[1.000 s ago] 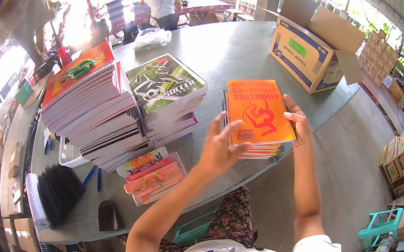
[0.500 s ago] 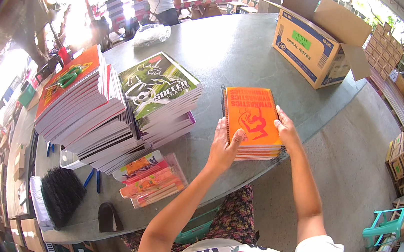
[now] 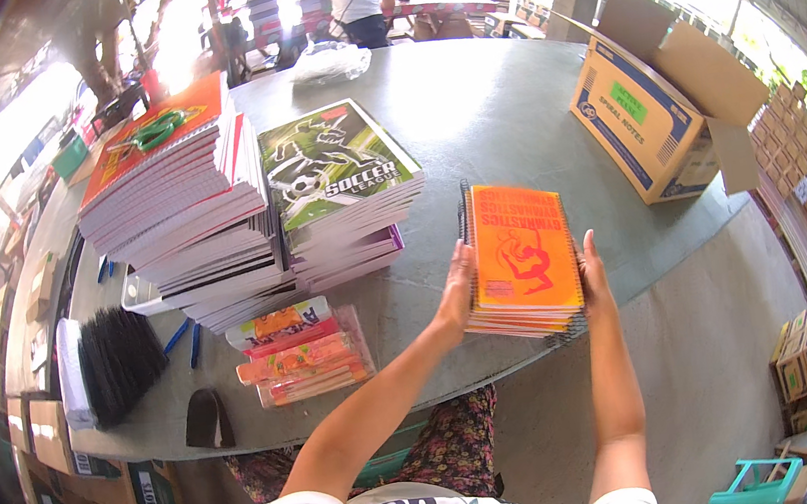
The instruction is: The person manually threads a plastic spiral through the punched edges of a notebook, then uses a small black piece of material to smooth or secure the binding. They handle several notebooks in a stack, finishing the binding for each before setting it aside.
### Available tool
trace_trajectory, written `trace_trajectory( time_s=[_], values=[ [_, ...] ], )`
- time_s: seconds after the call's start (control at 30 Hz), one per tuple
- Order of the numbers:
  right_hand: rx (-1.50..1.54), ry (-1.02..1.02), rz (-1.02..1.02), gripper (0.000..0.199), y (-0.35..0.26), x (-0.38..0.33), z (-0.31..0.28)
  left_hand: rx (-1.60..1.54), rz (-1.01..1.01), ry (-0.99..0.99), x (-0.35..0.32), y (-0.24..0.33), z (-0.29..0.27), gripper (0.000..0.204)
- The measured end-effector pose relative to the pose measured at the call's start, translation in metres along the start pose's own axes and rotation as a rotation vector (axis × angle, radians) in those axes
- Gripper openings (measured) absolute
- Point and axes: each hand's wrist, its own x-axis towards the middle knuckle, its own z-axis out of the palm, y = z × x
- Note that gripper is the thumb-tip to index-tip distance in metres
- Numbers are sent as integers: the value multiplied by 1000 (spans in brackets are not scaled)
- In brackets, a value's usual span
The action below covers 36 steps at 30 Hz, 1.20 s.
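Observation:
A stack of orange spiral notebooks [image 3: 523, 252] rests near the front edge of the table, its covers bearing a red figure. My left hand [image 3: 457, 291] presses along the stack's left side, fingers nearly straight against the black coils. On the opposite side, my right hand [image 3: 595, 274] lies flat with fingers pointing away from me, so the stack is squeezed between both palms. To the left stands a shorter pile of notebooks with a green soccer cover [image 3: 337, 164]. Beside that rises a taller notebook pile [image 3: 180, 194], with green-handled scissors [image 3: 157, 130] on top.
Plastic-wrapped packets [image 3: 300, 355], a black brush-like bundle [image 3: 120, 362], blue pens [image 3: 195, 346] and a dark curved piece [image 3: 207, 419] lie at the left. An open carton [image 3: 640, 122] stands at the right edge. Clear plastic [image 3: 330, 62] lies at the back; a person [image 3: 358, 1] is beyond.
My left thumb has come off the top cover, and both hands now lie along the stack's sides. The notebooks look more evenly lined up. The whole view has shifted slightly.

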Motion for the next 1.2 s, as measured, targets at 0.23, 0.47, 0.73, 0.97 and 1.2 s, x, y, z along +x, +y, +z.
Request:
trace_trajectory(
  time_s=[0.23, 0.47, 0.73, 0.97, 1.2],
  values=[
    [-24, -228, 114, 63, -35, 11, -47, 450, -80, 375, -25, -17, 81, 86],
    [-52, -202, 261, 59, -71, 21, -62, 403, -132, 421, -23, -36, 135, 93],
    [-108, -102, 218, 57, -82, 14, -81, 459, -107, 334, 1, -45, 147, 93],
    [21, 40, 82, 69, -79, -5, -107, 340, -39, 161, 10, -48, 129, 88],
    [76, 114, 31, 73, -63, -52, -143, 395, -49, 264, 20, -56, 153, 88]
  ],
)
